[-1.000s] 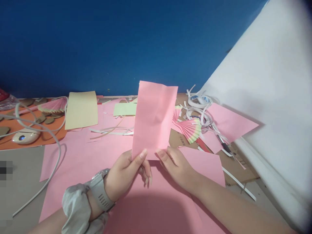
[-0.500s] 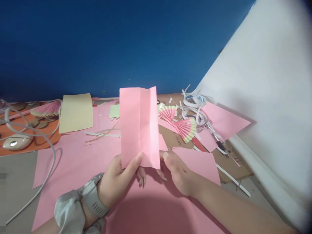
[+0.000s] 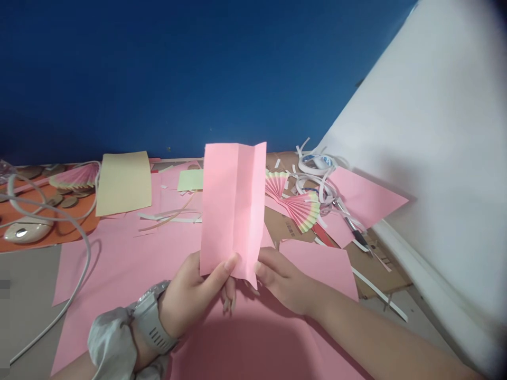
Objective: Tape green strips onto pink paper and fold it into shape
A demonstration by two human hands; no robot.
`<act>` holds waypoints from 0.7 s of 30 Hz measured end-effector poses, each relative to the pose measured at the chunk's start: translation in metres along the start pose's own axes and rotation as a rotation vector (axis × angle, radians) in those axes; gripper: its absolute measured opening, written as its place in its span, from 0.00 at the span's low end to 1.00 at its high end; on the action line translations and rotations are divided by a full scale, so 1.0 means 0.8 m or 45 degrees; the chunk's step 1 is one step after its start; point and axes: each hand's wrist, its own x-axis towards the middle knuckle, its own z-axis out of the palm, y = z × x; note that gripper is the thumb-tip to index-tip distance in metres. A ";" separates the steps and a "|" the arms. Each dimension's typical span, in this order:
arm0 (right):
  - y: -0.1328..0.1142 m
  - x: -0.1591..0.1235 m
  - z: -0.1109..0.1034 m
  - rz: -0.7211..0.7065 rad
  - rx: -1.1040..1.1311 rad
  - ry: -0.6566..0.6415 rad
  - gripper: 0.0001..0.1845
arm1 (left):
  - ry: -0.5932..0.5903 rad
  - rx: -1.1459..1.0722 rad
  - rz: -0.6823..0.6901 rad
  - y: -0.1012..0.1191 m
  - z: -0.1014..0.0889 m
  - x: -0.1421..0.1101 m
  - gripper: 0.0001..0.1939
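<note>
Upright in front of me is a folded sheet of pink paper (image 3: 225,206), with a lengthwise crease and its right edge bent forward. My left hand (image 3: 198,290) pinches the bottom edge, thumb on the front and fingers behind. At the lower right corner, my right hand (image 3: 285,277) grips the edge between thumb and index finger; its other fingers are partly hidden behind the paper. Beyond the sheet lies a pleated pink paper fan (image 3: 299,206) with a yellow-green rim, partly covered by the sheet.
Large pink sheets (image 3: 130,264) cover the table. A yellow sheet (image 3: 124,184) stands at back left, near a computer mouse (image 3: 29,230) and its looping white cable (image 3: 85,264). At right are a craft knife (image 3: 352,224), curled white strips (image 3: 315,184) and cardboard (image 3: 390,264).
The pink sheet has shifted slightly right, and its right edge is bent more sharply. My right hand has closed on the lower right corner.
</note>
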 end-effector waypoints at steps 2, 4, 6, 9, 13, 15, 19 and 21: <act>-0.002 0.002 0.002 -0.027 0.073 -0.066 0.25 | -0.032 0.026 0.024 -0.002 0.002 -0.001 0.28; -0.002 0.004 0.005 -0.032 0.128 -0.077 0.24 | -0.057 0.040 0.043 -0.002 0.003 0.000 0.27; -0.001 0.004 0.007 -0.022 0.145 -0.051 0.24 | -0.062 0.057 0.046 -0.002 0.003 0.000 0.26; 0.001 0.005 0.009 0.016 0.157 -0.030 0.23 | -0.070 0.077 0.033 -0.002 0.003 0.001 0.26; -0.001 0.006 0.012 0.022 0.200 0.002 0.19 | -0.087 0.092 0.012 -0.004 0.002 0.002 0.26; -0.003 0.006 0.012 0.016 0.201 0.036 0.17 | -0.089 0.085 0.004 -0.006 0.002 0.002 0.25; -0.003 0.005 0.012 0.034 0.151 0.072 0.15 | -0.110 0.019 0.004 -0.005 0.004 0.005 0.26; -0.002 0.004 0.013 0.051 0.129 0.084 0.15 | -0.124 -0.028 0.005 -0.003 0.005 0.005 0.27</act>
